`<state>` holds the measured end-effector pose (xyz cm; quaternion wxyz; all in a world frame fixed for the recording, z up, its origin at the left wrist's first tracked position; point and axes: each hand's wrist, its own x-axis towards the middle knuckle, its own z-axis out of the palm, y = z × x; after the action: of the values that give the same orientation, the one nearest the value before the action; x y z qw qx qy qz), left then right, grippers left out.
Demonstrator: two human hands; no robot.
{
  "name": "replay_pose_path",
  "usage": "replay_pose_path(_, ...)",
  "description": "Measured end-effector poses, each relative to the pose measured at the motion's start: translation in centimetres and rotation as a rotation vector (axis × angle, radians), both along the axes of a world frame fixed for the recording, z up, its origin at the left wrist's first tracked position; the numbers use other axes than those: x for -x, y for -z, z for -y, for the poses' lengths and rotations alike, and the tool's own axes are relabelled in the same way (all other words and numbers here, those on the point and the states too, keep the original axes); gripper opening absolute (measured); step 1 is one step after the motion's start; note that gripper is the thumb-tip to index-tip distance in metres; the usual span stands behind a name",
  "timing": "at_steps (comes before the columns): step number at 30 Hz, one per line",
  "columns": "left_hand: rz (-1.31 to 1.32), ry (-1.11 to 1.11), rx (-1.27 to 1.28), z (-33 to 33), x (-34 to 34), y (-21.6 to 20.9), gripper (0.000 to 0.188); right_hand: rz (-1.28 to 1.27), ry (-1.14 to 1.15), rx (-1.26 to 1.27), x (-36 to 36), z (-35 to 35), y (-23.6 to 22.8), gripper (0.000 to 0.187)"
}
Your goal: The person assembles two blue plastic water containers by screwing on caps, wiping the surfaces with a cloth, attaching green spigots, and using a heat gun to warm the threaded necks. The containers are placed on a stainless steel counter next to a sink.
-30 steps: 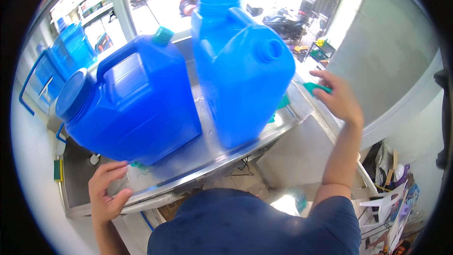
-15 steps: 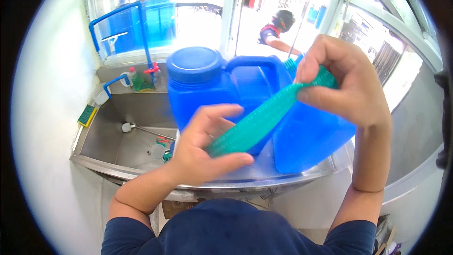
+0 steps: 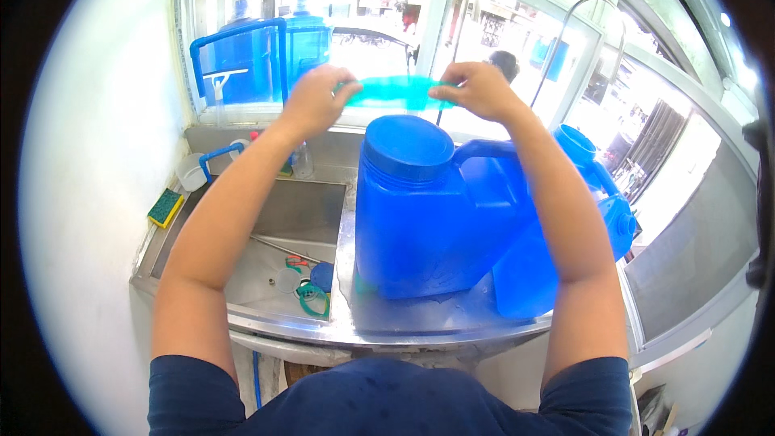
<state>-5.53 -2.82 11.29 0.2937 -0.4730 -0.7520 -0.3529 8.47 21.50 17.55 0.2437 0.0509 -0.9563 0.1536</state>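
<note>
A flat, translucent green plastic sleeve (image 3: 393, 93) is stretched level between my two hands, held up against the bright window. My left hand (image 3: 315, 102) pinches its left end, and my right hand (image 3: 483, 93) pinches the right end between thumb and fingers. Below and nearer stands a large blue water jug (image 3: 432, 234) with a wide round blue cap (image 3: 408, 145) and a moulded handle. The sleeve is apart from that cap. Behind my right forearm a second blue jug (image 3: 525, 278) is partly hidden; a round blue neck shows past the arm.
A steel sink (image 3: 274, 262) on the left holds a green ring (image 3: 313, 300), red-handled scissors (image 3: 299, 261) and a rod. A yellow-green sponge (image 3: 165, 207) sits on its rim. Blue pipes (image 3: 282, 48) rise behind the sink. Outside the window, part of a person's head (image 3: 504, 64) shows.
Both hands have risen and moved away from me, carrying the sleeve from in front of the jug to above it. My left fingers have closed on its end. The view has shifted.
</note>
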Motion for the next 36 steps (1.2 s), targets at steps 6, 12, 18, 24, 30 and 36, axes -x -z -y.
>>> replay_pose_path(6,0.818,0.501,-0.006,-1.8,3.4,3.6,0.02,0.379,0.021,-0.024,1.7,-2.4,1.4,0.048)
replay_pose_path(12,1.275,0.956,-0.152,-0.9,1.7,1.3,0.028,0.421,-0.05,0.201,-1.4,-2.9,0.4,0.053)
replay_pose_path(18,1.053,0.884,0.061,0.3,-1.9,1.1,0.028,0.42,-0.054,0.145,-3.9,-2.0,0.0,0.049)
replay_pose_path(24,0.787,0.761,0.086,1.6,-2.7,1.0,0.022,0.333,-0.181,0.214,-5.3,-0.6,0.9,0.045)
replay_pose_path(30,0.801,0.69,0.049,1.4,-4.1,2.2,0.046,0.29,-0.161,0.204,-6.6,0.6,1.4,0.075)
replay_pose_path(36,0.686,0.674,0.018,1.6,-5.5,3.9,0.118,0.213,-0.11,0.033,-6.9,1.1,2.2,0.091)
